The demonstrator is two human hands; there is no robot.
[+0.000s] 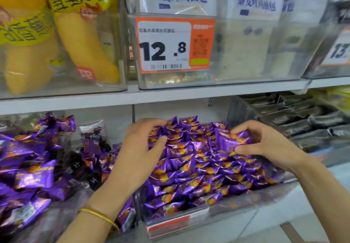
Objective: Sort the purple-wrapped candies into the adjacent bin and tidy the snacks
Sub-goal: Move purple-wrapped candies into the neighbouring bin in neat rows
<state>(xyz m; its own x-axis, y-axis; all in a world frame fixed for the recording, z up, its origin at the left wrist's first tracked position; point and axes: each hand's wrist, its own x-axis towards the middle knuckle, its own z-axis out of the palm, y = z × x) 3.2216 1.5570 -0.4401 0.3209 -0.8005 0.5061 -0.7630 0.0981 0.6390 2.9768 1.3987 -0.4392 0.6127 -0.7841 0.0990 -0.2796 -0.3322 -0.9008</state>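
**Purple-wrapped candies (189, 176) packed in rows, both hands at work**

They lie tightly ranked in the clear right bin (236, 203). Just beside it is the left bin (62, 218), where more purple packets sit jumbled with dark packets (92, 134). The right hand (265, 146) pinches one purple packet (231, 142) between thumb and fingertips. It holds the packet upright just above the heap, likely so it can slot edge-on into a row. The left hand (140, 148), gold bracelet (100, 216) on the wrist, reaches to the back-left corner. Its fingers curl over the rear row and the thumb closes from the front, gripping a few candies, probably to square them against the wall. Sorting looks well along, yet the left pile is mixed, so more transfers seem due.
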